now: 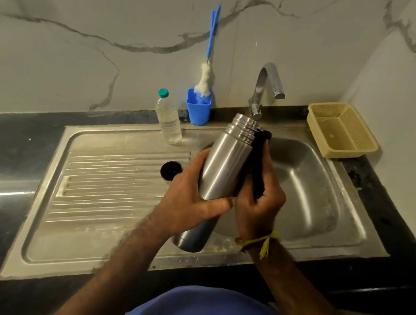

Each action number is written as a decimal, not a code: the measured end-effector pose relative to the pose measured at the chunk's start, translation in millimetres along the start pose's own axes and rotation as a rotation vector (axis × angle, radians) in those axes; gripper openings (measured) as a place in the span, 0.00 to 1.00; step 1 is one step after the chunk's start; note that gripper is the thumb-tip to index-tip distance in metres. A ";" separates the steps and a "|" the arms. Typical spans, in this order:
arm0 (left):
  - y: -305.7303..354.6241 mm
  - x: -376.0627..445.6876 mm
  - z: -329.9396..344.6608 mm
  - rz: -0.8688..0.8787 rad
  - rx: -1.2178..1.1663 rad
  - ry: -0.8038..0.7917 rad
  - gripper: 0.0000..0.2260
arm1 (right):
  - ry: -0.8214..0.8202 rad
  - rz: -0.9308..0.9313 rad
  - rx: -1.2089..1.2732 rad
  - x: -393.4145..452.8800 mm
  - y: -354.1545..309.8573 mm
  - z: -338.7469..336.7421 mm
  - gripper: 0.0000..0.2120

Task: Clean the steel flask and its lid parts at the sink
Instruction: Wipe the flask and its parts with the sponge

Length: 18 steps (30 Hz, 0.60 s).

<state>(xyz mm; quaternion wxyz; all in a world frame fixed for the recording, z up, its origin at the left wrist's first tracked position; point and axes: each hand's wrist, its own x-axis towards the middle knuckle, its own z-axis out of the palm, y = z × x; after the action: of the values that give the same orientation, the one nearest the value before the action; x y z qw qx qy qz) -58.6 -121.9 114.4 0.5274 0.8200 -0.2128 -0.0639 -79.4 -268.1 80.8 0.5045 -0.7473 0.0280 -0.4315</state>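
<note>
A steel flask (222,166) without its lid is held tilted over the left edge of the sink basin (310,184), its threaded mouth pointing up toward the tap (267,86). My left hand (189,194) grips the flask's middle from the left. My right hand (258,204) holds a black scrub pad (257,157) pressed against the flask's right side. A black lid part (171,170) sits on the ribbed drainboard (110,187), just left of my left hand.
At the back of the counter stand a clear plastic bottle (168,119) with a green cap and a blue cup (198,108) holding a bottle brush (205,79). A yellow basket (342,130) sits at the right rear. No water runs from the tap.
</note>
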 end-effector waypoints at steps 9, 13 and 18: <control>-35.8 -27.9 -29.5 -0.171 0.026 0.340 0.38 | -0.326 0.281 0.185 6.9 -0.2 -13.3 0.25; -68.4 -45.4 -65.2 -0.242 -0.030 0.604 0.30 | -0.021 0.764 0.327 -9.4 19.6 -6.1 0.15; -105.6 -52.6 -85.5 -0.305 0.004 0.746 0.31 | -0.008 1.150 0.611 -30.1 40.2 4.8 0.17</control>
<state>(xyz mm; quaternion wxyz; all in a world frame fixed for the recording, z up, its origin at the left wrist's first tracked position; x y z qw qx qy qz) -48.1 8.9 51.1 0.5512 0.8102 0.1172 0.1613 -79.2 -269.9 30.5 0.8449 -0.4376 0.2975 -0.0784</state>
